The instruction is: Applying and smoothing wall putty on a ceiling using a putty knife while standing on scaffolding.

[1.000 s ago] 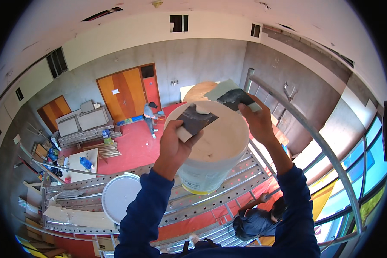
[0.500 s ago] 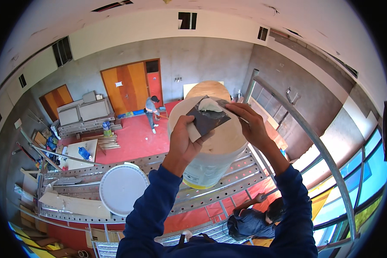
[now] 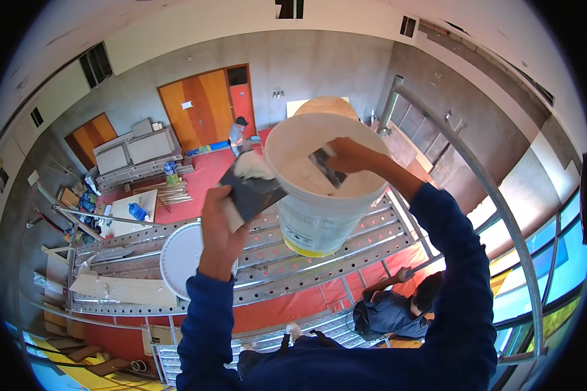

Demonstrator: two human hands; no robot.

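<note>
Mottled grey walls (image 3: 326, 72) below a cream upper band (image 3: 202, 47), dark rectangular openings (image 3: 96, 64) in the band, orange-brown wooden door (image 3: 199, 127) at rear, red floor (image 3: 205, 171), grey panels (image 3: 151, 148) stacked at left, dark-framed windows (image 3: 564, 260) at right, bright daylight on that side.

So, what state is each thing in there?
White bucket: uncovered
Round lid: off, lying on the metal platform
Left scraper: loaded with white paste
Right scraper: at the bucket's mouth, depth unclear
Left hand: grip closed on its scraper
Right hand: likewise
Large wooden door: shut
</note>
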